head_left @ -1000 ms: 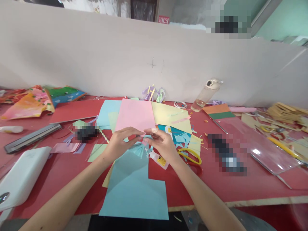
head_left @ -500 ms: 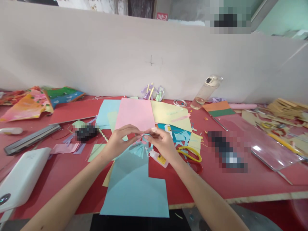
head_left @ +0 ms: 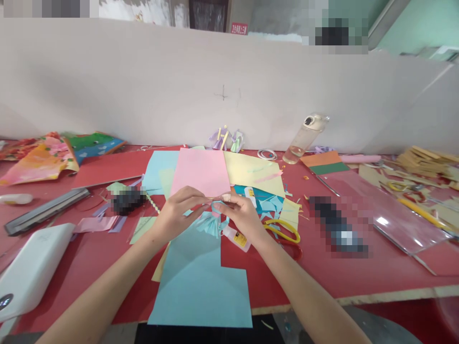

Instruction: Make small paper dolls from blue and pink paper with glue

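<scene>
A small light-blue paper doll (head_left: 209, 225) with a pleated skirt hangs between my two hands, above a blue paper sheet (head_left: 201, 291). My left hand (head_left: 182, 210) is closed, its thumb and fingertips pinching at the doll's upper left. From the other side my right hand (head_left: 241, 210) grips the doll's top, fingers curled round it. A bit of pink shows at its waist; the fingers hide much of the upper part. Just below my right hand lies a glue bottle (head_left: 236, 239). Scissors with a yellow handle (head_left: 287, 230) are to its right.
Pink paper (head_left: 201, 172) and yellow paper (head_left: 253, 169) lie behind my hands. Two small paper dolls (head_left: 222, 138) lean on the white partition (head_left: 143, 86), left of a water bottle (head_left: 304, 138). A white power bank (head_left: 36, 272) is at left, a clear folder (head_left: 380, 205) at right.
Both hands keep hold of the doll, with the fingers shifting slightly. Its pleated skirt has turned a little and shows more fully. The view has moved slightly.
</scene>
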The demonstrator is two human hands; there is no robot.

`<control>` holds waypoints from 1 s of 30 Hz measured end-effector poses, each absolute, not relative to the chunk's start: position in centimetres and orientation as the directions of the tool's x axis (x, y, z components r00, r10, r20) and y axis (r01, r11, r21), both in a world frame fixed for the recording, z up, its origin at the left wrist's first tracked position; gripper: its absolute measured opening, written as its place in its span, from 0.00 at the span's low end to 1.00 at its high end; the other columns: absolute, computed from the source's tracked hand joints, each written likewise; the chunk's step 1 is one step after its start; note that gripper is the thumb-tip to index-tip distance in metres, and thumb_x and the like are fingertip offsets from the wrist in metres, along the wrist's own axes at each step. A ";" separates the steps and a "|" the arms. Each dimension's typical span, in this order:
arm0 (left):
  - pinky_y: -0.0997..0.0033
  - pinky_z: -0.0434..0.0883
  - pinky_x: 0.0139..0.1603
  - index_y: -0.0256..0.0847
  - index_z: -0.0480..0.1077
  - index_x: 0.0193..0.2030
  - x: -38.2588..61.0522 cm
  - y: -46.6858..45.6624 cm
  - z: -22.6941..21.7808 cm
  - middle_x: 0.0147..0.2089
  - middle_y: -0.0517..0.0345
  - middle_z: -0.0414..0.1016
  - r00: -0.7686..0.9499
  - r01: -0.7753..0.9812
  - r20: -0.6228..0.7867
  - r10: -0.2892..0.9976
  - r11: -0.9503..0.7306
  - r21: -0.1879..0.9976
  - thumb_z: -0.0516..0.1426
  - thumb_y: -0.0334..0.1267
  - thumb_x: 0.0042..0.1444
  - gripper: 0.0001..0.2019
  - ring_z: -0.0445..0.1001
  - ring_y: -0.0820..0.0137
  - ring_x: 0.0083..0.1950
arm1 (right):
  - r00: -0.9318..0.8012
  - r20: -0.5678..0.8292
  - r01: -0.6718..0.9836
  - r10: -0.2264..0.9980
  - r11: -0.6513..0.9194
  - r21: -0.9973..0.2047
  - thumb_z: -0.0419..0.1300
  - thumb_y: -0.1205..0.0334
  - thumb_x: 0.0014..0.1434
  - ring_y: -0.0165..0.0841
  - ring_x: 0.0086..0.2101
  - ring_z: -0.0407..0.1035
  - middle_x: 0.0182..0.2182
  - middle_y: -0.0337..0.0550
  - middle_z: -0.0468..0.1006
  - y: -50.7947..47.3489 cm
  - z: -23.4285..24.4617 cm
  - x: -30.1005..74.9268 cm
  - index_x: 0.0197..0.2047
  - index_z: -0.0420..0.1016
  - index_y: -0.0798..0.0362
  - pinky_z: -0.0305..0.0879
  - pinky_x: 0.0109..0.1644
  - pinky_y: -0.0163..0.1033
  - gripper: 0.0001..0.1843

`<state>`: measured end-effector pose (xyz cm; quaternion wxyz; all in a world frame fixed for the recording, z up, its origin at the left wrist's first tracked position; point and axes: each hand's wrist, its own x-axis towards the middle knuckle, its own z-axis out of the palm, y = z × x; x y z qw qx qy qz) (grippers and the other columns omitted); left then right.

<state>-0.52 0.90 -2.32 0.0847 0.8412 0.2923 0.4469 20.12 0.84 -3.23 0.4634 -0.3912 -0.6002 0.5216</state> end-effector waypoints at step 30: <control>0.70 0.73 0.47 0.41 0.77 0.41 -0.6 0.7 -1.6 0.41 0.56 0.81 0.372 0.374 0.444 0.815 -0.569 0.732 0.62 0.34 0.61 0.03 0.79 0.68 0.42 | -0.261 0.132 -0.026 0.956 0.130 -0.991 0.70 0.51 0.54 0.38 0.43 0.77 0.38 0.41 0.83 0.6 -3.2 19.6 0.40 0.83 0.46 0.71 0.47 0.41 0.12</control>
